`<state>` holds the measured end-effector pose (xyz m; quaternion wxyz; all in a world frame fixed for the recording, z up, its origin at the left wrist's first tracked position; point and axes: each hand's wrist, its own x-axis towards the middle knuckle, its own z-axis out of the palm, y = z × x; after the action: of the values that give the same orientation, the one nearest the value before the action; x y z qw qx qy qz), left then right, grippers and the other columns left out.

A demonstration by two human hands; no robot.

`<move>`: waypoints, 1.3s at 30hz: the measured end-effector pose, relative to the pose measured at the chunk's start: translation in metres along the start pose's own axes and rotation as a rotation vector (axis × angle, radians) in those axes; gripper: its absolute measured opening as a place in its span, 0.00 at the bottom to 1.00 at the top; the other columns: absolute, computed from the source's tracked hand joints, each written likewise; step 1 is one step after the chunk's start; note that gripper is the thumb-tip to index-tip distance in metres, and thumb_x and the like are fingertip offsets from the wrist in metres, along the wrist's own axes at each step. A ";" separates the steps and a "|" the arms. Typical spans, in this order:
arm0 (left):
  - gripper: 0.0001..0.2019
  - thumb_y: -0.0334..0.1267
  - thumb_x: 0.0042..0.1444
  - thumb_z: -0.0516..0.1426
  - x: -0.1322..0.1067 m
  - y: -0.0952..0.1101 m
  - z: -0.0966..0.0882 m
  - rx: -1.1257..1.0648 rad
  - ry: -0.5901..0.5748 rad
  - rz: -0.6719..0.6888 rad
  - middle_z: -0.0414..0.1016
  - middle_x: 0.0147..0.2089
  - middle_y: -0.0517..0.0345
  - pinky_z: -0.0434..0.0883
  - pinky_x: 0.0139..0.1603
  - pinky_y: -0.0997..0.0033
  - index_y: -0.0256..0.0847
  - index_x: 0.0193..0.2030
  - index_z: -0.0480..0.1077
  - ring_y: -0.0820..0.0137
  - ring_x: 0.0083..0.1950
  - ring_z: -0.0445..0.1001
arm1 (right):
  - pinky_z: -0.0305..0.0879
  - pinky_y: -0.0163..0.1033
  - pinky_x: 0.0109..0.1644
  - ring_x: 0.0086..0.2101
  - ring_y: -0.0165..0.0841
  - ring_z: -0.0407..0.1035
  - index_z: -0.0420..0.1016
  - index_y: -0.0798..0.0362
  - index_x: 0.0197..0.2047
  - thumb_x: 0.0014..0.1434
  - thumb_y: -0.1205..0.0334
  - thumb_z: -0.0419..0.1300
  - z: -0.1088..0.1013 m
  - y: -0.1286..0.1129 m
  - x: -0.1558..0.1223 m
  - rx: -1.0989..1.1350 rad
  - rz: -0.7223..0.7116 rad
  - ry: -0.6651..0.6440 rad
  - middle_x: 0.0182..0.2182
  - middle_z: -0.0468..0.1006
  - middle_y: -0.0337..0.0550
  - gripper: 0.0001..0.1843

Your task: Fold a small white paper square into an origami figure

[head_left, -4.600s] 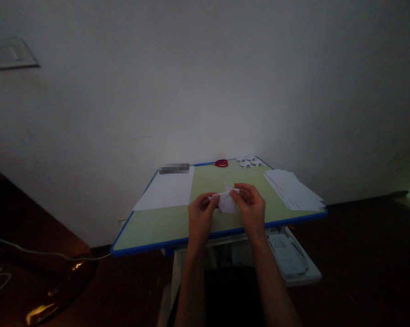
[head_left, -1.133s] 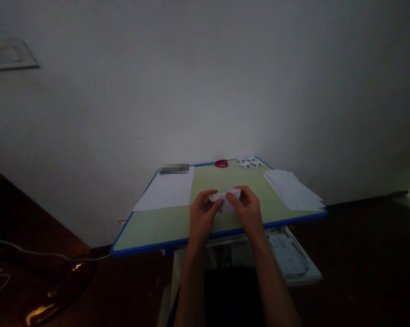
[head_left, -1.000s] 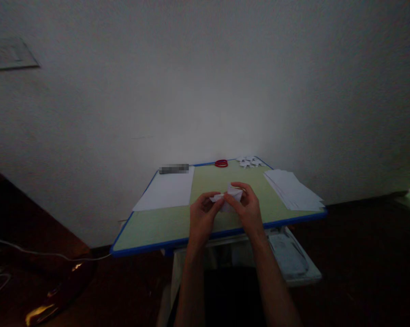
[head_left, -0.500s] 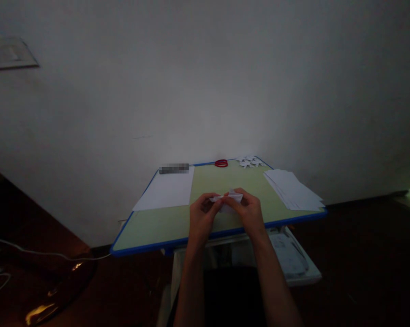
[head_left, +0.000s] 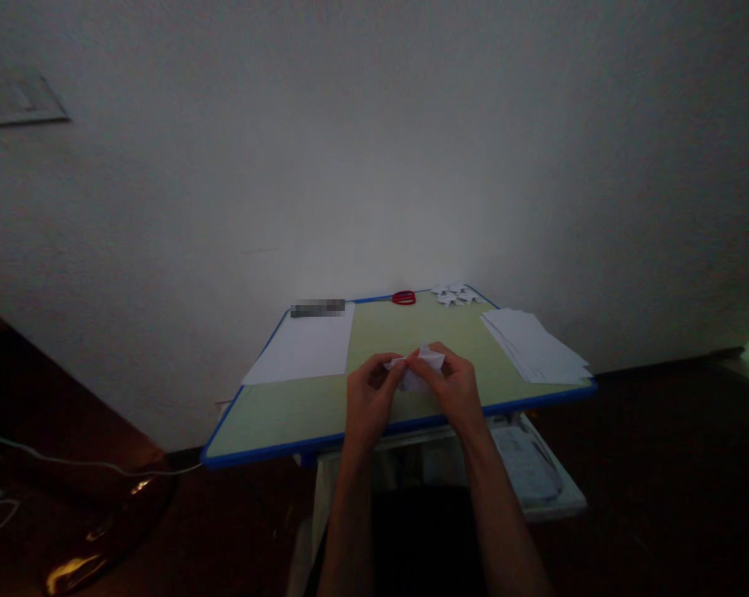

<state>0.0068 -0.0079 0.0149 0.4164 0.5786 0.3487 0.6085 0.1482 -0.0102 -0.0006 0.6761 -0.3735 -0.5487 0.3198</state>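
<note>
A small folded piece of white paper (head_left: 433,358) is pinched between my two hands, above the near part of the pale green table (head_left: 299,414). My left hand (head_left: 369,394) grips its left side, thumb and fingers closed. On the other side my right hand (head_left: 454,388) is closed on the paper, its thumb close to the left thumb. The fingers cover much of the paper, so its exact folded shape is partly hidden.
Large white sheets (head_left: 308,344) lie at the left, under a blurred-out dark object (head_left: 318,308). Red-handled scissors (head_left: 404,298) rest at the back edge. Several folded white paper pieces (head_left: 454,295) sit back right, near a paper stack (head_left: 536,344). An open drawer (head_left: 532,464) juts out below.
The folded paper has tilted slightly between my fingers, showing more of its white surface below the thumbs and at the right. Both hands stay in nearly the same place.
</note>
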 end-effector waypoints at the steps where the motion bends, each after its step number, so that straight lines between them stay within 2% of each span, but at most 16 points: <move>1: 0.11 0.43 0.52 0.69 0.000 0.000 0.000 -0.002 0.003 0.002 0.80 0.29 0.57 0.71 0.33 0.75 0.37 0.37 0.81 0.71 0.30 0.75 | 0.64 0.36 0.38 0.33 0.34 0.70 0.81 0.52 0.36 0.59 0.52 0.69 0.000 0.001 0.000 0.002 0.001 -0.011 0.31 0.78 0.39 0.11; 5: 0.11 0.43 0.52 0.69 -0.001 0.001 0.000 -0.024 -0.001 0.010 0.81 0.31 0.56 0.73 0.35 0.74 0.37 0.37 0.81 0.70 0.32 0.77 | 0.64 0.36 0.39 0.34 0.34 0.70 0.81 0.52 0.37 0.60 0.53 0.68 0.000 0.001 0.000 -0.017 -0.040 -0.021 0.32 0.78 0.39 0.11; 11: 0.12 0.45 0.53 0.68 0.001 0.001 0.001 -0.041 -0.015 -0.006 0.82 0.33 0.54 0.74 0.37 0.72 0.37 0.36 0.80 0.68 0.34 0.79 | 0.61 0.34 0.33 0.29 0.31 0.66 0.78 0.53 0.34 0.60 0.53 0.67 0.003 -0.003 0.000 -0.024 -0.037 0.040 0.29 0.74 0.37 0.12; 17: 0.11 0.42 0.50 0.70 0.002 -0.001 0.002 -0.102 0.022 -0.026 0.77 0.28 0.61 0.71 0.33 0.76 0.37 0.34 0.77 0.73 0.30 0.74 | 0.61 0.34 0.34 0.31 0.31 0.66 0.78 0.53 0.34 0.60 0.53 0.67 0.003 -0.001 0.000 0.012 -0.019 0.018 0.29 0.73 0.37 0.12; 25: 0.09 0.40 0.52 0.68 0.001 -0.001 0.001 -0.084 0.026 -0.001 0.82 0.32 0.56 0.75 0.38 0.71 0.37 0.35 0.79 0.68 0.34 0.78 | 0.61 0.34 0.34 0.30 0.31 0.66 0.77 0.53 0.33 0.59 0.51 0.68 0.002 -0.001 0.000 0.041 0.025 0.030 0.28 0.73 0.36 0.13; 32: 0.06 0.39 0.55 0.65 0.000 -0.001 -0.001 -0.014 0.024 0.041 0.82 0.31 0.57 0.75 0.39 0.71 0.38 0.35 0.80 0.68 0.34 0.79 | 0.61 0.34 0.34 0.30 0.31 0.65 0.78 0.53 0.34 0.59 0.51 0.68 0.002 -0.001 -0.001 0.035 0.024 0.020 0.28 0.73 0.36 0.13; 39: 0.10 0.41 0.60 0.62 0.001 -0.006 -0.001 -0.011 0.013 0.030 0.81 0.31 0.58 0.74 0.40 0.70 0.37 0.35 0.80 0.68 0.34 0.78 | 0.62 0.34 0.34 0.30 0.32 0.66 0.78 0.53 0.34 0.59 0.51 0.68 0.002 0.001 0.000 0.031 0.023 0.043 0.28 0.73 0.36 0.13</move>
<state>0.0069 -0.0042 0.0102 0.4080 0.5774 0.3392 0.6206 0.1464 -0.0096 -0.0010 0.6897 -0.3761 -0.5246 0.3280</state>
